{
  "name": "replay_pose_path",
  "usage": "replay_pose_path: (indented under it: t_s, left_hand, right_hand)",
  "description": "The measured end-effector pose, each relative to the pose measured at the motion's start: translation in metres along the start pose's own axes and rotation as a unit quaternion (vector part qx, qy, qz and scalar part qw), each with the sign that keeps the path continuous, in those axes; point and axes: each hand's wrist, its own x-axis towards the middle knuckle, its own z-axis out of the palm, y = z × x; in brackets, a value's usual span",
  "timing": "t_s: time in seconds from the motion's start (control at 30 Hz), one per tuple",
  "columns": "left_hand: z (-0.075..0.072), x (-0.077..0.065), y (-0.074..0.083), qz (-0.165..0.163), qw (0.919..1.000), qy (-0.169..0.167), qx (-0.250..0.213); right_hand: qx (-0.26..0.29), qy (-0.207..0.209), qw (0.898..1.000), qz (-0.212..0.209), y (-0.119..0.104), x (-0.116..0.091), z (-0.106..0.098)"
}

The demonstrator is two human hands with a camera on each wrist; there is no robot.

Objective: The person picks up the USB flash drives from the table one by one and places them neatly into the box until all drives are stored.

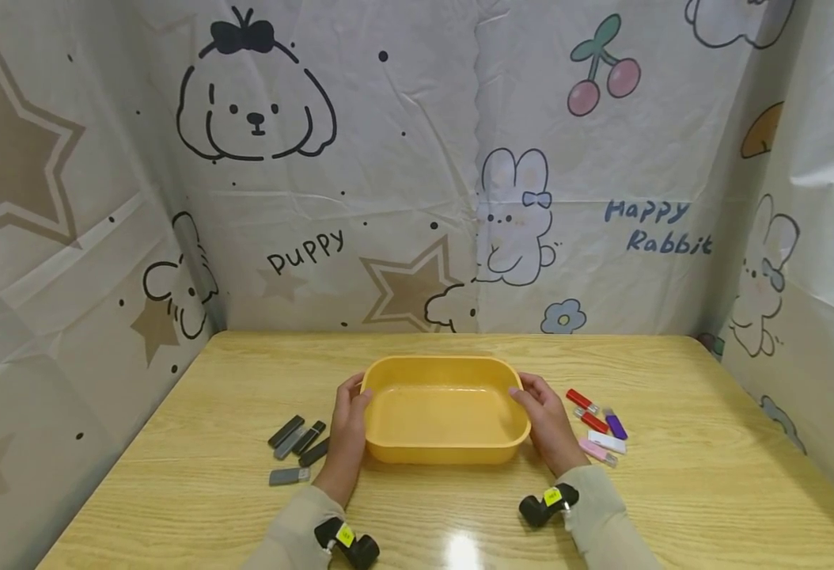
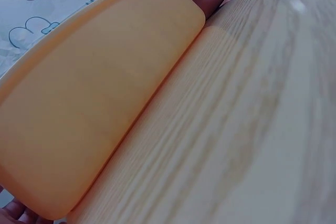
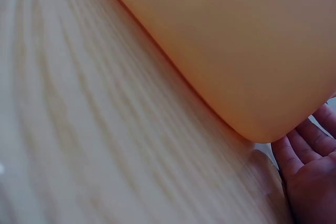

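A yellow plastic bin (image 1: pixel 445 455) with rounded corners sits on the table between both hands, its inside bare. My left hand (image 1: pixel 348 423) grips its left end, thumb over the rim. At the opposite end my right hand (image 1: pixel 548 423) holds it the same way, thumb on the rim and fingers along the outside wall. Both wrist views show the bin's long side close to the wood, with left fingertips (image 2: pixel 21 212) at one lower corner and right fingers (image 3: pixel 310 142) curving around another.
Several black and grey USB sticks (image 1: pixel 287 430) lie left of the left hand. To the right lie several more: red (image 1: pixel 592 420), purple (image 1: pixel 616 425), white (image 1: pixel 608 442) and pink (image 1: pixel 597 452). Printed cloth (image 1: pixel 403 182) walls the wooden table (image 1: pixel 431 514) at back and sides.
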Motion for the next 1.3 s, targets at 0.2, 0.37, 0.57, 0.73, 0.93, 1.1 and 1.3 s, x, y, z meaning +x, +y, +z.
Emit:
replay_pose_path:
  t_s: [0.2,0.37,0.57,0.73,0.93,1.1,1.3]
  left_hand:
    - [-0.001,0.000,0.003,0.001,0.9999,0.004,0.011]
    - [-0.003,0.004,0.016,0.039,0.9971,0.021,0.062]
    - [-0.021,0.012,0.047,0.124,0.9812,0.055,0.137]
    - [-0.045,0.019,0.071,0.103,0.9711,0.051,0.209]
    - [-0.078,0.027,0.083,-0.016,0.9480,-0.024,0.317]
    - [-0.096,0.027,0.085,-0.102,0.9184,-0.095,0.370]
    - [-0.105,0.024,0.081,-0.144,0.8692,-0.128,0.455]
  right_hand:
    - [-0.003,-0.006,1.000,-0.003,0.001,0.001,-0.001]
    - [-0.005,-0.006,1.000,-0.008,0.001,0.001,-0.002]
    - [-0.007,0.000,1.000,0.003,0.000,0.000,-0.002]
    - [-0.007,-0.003,1.000,-0.006,0.000,0.000,-0.001]
    - [-0.008,0.000,1.000,0.004,0.002,0.000,-0.001]
    - [-0.013,0.003,1.000,0.005,0.002,0.001,-0.001]
    - [-0.014,0.006,1.000,0.003,0.001,0.002,-0.002]
